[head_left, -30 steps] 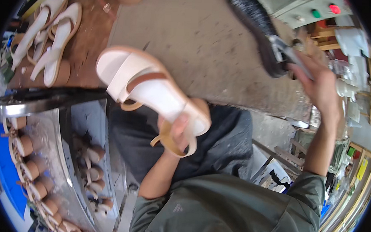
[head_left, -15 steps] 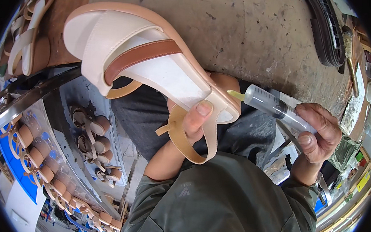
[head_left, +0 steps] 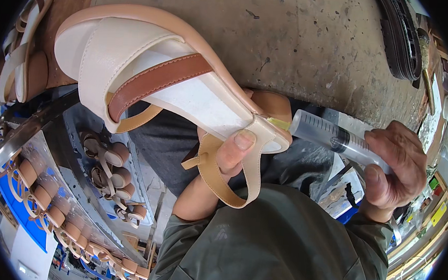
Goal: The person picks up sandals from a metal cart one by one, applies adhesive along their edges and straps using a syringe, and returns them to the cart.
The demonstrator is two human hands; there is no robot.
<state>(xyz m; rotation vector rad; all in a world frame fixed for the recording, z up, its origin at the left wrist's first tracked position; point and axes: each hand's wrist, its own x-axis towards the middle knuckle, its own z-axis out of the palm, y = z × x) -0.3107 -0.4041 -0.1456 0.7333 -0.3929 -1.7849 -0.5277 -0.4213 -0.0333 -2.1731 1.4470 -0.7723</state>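
Observation:
A cream sandal point(head_left: 98, 63) with a brown strap, a tan ankle strap and a block heel lies tilted in my left hand point(head_left: 233, 153). The thumb presses beside the heel end of the white insole, and most of the other fingers are hidden under the shoe. Between the fingers of my right hand point(head_left: 397, 163) is a clear plastic syringe point(head_left: 319, 133) with a black plunger tip. Its yellowish nozzle point(head_left: 278, 124) meets the sandal's edge near the heel; whether anything flows out I cannot tell.
A worn, stained workbench point(head_left: 311, 48) spans the far side, with a dark ridged strip point(head_left: 399, 43) at its right. More sandals point(head_left: 21, 61) sit at the far left. Several tan heeled sandals point(head_left: 41, 195) line a rack at left, and others lie on a light tray point(head_left: 112, 166).
The sandal has shifted left and tilted slightly. The syringe's nozzle, beside the heel before, now lies against the sandal's edge. My right hand has moved a little right and nearer.

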